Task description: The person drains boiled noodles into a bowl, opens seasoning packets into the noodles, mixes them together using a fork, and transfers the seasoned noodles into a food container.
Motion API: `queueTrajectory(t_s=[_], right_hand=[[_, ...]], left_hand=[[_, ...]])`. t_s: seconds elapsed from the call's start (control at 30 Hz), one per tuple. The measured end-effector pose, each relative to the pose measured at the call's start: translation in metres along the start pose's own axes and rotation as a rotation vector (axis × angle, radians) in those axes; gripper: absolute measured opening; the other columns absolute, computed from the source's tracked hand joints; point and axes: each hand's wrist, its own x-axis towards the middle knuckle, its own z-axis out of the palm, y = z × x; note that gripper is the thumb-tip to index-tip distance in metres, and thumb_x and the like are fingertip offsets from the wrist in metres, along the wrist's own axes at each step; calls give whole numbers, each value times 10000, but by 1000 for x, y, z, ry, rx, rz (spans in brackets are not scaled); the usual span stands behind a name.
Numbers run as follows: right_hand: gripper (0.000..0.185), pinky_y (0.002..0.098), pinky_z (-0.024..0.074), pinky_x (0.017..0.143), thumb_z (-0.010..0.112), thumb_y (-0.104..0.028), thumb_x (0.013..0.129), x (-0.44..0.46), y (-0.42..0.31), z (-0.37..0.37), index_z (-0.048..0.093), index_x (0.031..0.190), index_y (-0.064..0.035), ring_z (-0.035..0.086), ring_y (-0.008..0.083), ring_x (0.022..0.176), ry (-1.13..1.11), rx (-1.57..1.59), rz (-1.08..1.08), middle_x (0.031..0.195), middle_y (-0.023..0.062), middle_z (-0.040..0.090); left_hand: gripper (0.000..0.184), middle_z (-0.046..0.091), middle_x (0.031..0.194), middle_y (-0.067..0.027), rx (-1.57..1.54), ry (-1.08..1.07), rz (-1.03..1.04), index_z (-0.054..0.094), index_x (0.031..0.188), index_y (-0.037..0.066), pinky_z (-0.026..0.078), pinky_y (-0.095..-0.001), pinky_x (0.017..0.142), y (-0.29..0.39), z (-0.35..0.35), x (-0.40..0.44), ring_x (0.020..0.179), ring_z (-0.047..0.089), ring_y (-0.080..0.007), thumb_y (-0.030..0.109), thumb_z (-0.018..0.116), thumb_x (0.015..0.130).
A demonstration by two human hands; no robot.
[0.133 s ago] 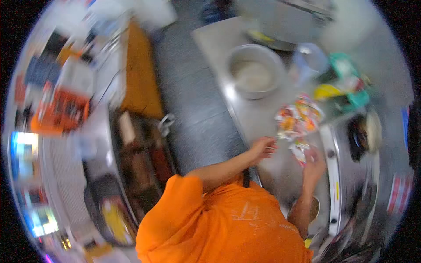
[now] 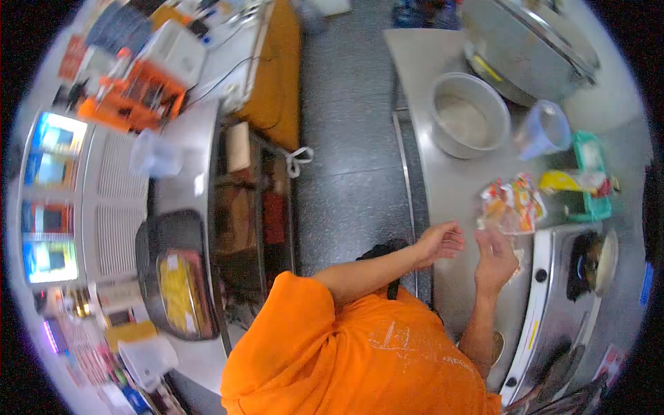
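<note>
My left hand (image 2: pixel 440 243) hovers over the edge of the steel counter with its fingers loosely bent and apart, nothing in them. Close to its right, my right hand (image 2: pixel 496 261) is raised with its fingers drawn together. Blur hides what is at those fingertips. Just beyond them lies a pile of red, orange and white printed packets (image 2: pixel 529 202). A whitish piece partly shows behind my right hand; I cannot tell whether I touch it.
A deep metal pot (image 2: pixel 470 116) with pale contents stands farther along the steel counter (image 2: pixel 443 185). Beside it are a translucent jug (image 2: pixel 544 131) and a teal basket (image 2: pixel 591 173). A stove (image 2: pixel 553 277) borders the right. Across the floor stands a black tray with a yellow-filled container (image 2: pixel 181 294).
The view has swung, so the scene sits farther right and looks sharper. The white and red packet seen at my right hand is now mostly hidden behind it. My hands are closer together.
</note>
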Motion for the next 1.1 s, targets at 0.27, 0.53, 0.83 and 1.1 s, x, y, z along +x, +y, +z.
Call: queueTrajectory(t_s=[0.27,0.53,0.83,1.1], right_hand=[[471,481,279,1080,544,-305,922,-107,15,176,491,1345,-107,354,399,1329,-632,-108,-744,1390,140,472],[502,458,349,1046,723,-337,782,-137,148,251,607,1219,-118,440,389,1255,-1154,-384,-80,1335,204,495],[494,346,508,823,750,-313,783,-51,134,515,599,1155,-25,641,237,941,-1126,-22,218,1128,124,639],[1136,410,366,1045,805,-541,630,-33,4,722,242,1424,45,439,384,1258,-1080,214,360,1366,282,422]], left_hand=[[720,493,1273,-178,-459,-25,486,401,1355,87,344,-458,1026,31,-68,-176,1229,425,-293,656,319,922],[559,538,1241,-170,892,1144,817,469,1307,41,381,-425,995,149,-281,-220,1168,480,-328,270,675,840],[500,622,1063,-277,1006,1752,259,493,1247,-4,465,-494,858,327,-465,-244,994,595,-440,208,634,818],[301,637,1082,-230,1135,1804,342,550,1157,21,493,-457,792,323,-460,-233,958,631,-399,161,550,890]])
